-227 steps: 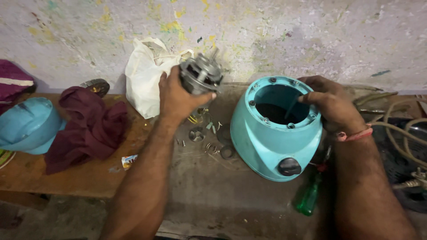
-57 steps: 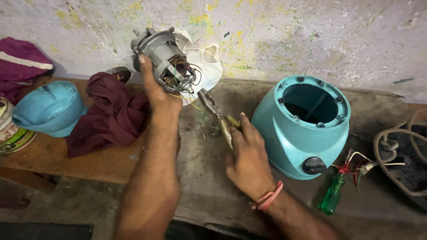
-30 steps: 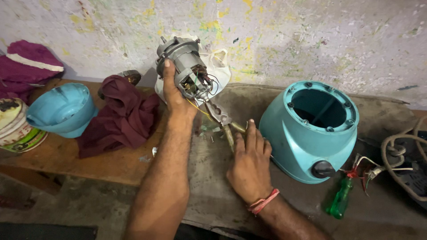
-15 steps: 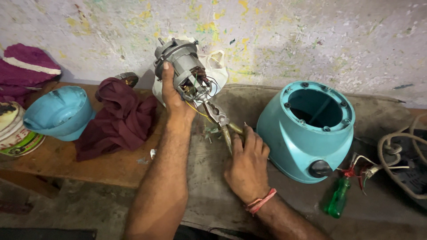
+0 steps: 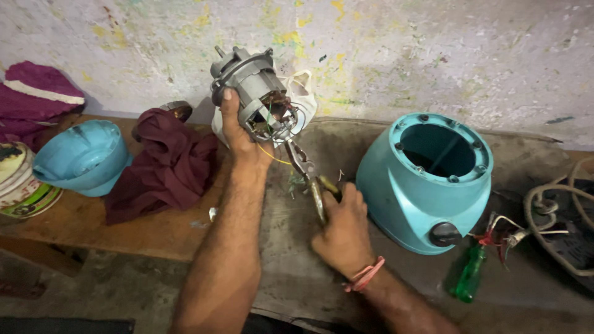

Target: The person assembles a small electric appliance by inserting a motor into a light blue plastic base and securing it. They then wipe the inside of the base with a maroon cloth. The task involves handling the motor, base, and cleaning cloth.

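Observation:
My left hand (image 5: pixel 238 133) grips a grey electric motor (image 5: pixel 252 93) and holds it up in front of the wall, its wired end turned toward me. My right hand (image 5: pixel 341 229) is closed on the handles of a pair of pliers (image 5: pixel 309 179), whose jaws reach up to the wires at the motor's lower end. To the right a teal mixer housing (image 5: pixel 427 185) lies tilted on the bench, its round opening empty and a black knob on its front.
A maroon cloth (image 5: pixel 164 167) and a teal bowl-shaped cover (image 5: pixel 80 154) lie at the left, with a tin (image 5: pixel 21 185) beside them. A white plastic bag (image 5: pixel 303 99) stands behind the motor. A green-handled screwdriver (image 5: pixel 467 278) and cables (image 5: pixel 563 210) lie at the right.
The motor went from low over the bench to raised before the wall. My right hand left the teal housing, took up the pliers and brought them to the motor's wires.

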